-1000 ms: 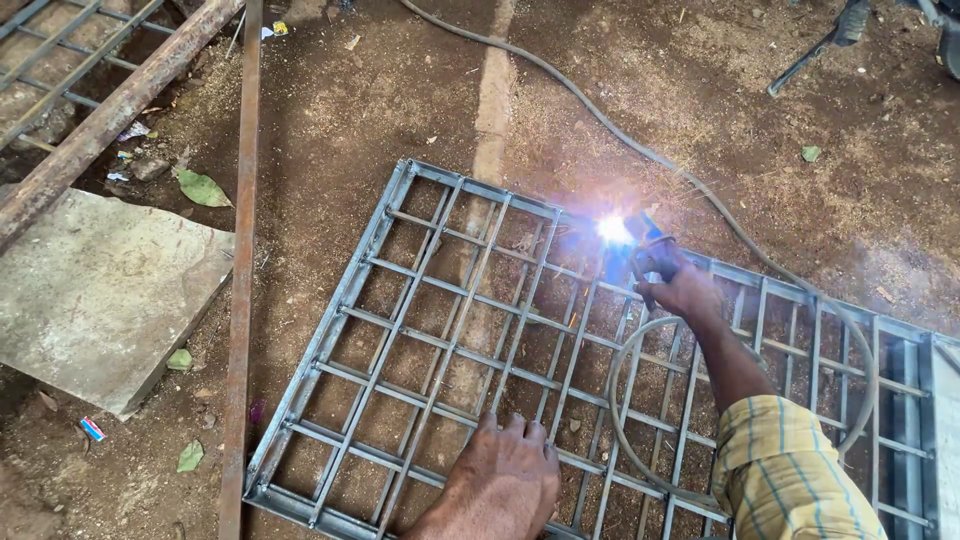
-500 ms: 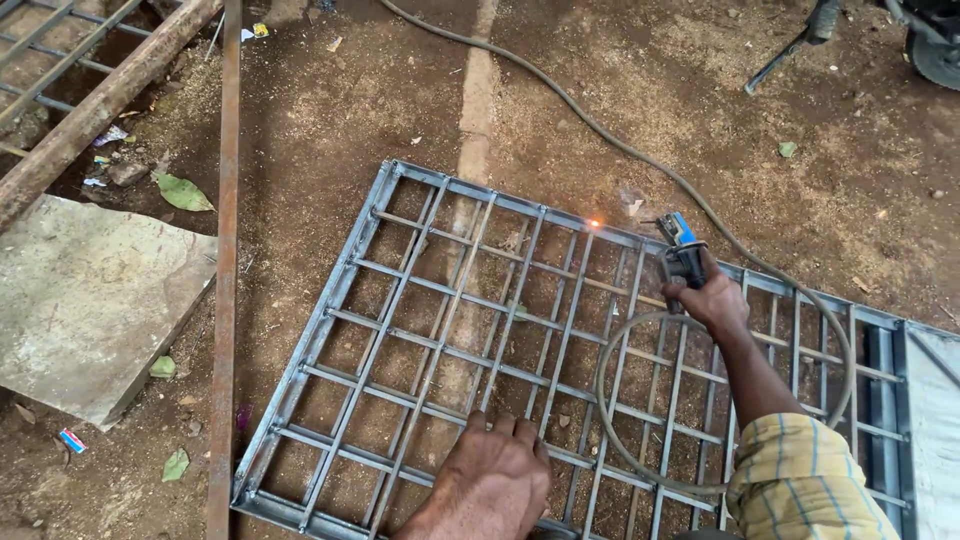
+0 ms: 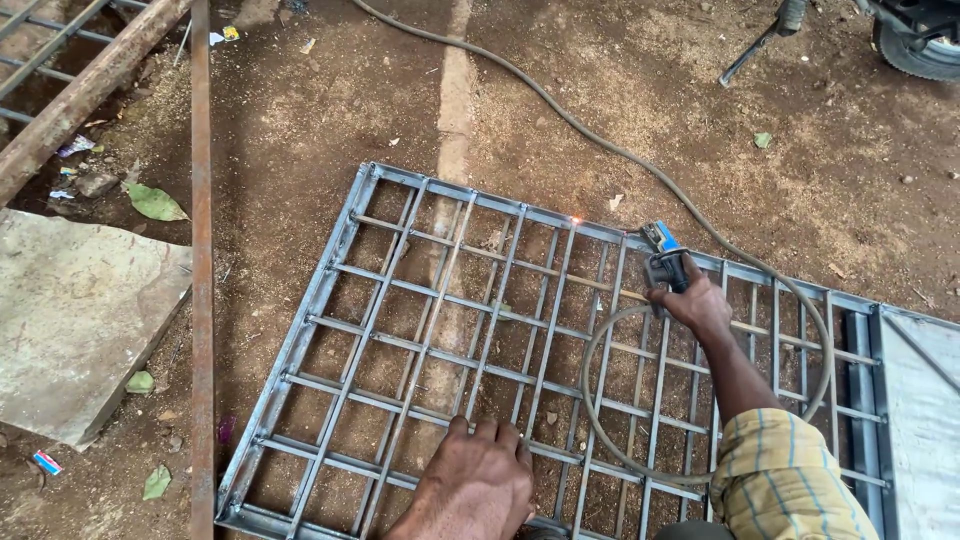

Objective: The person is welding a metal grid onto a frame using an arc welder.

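A grey steel grille of crossed bars lies flat on brown dirt. My right hand grips a welding electrode holder with a blue clip, held over the grille's far rail. A small orange glow shows on that rail, to the left of the holder. The holder's cable loops over the grille and runs away across the dirt. My left hand presses palm down on the bars near the front edge, fingers spread.
A long rusty bar lies along the grille's left. A concrete slab sits at the left, a rusty beam and more grille top left. A sheet-metal panel adjoins on the right; a wheel top right.
The bright welding arc of a second ago has gone out, leaving a faint glow. My right hand has drawn the holder back to the right. The left hand stays pressed on the bars.
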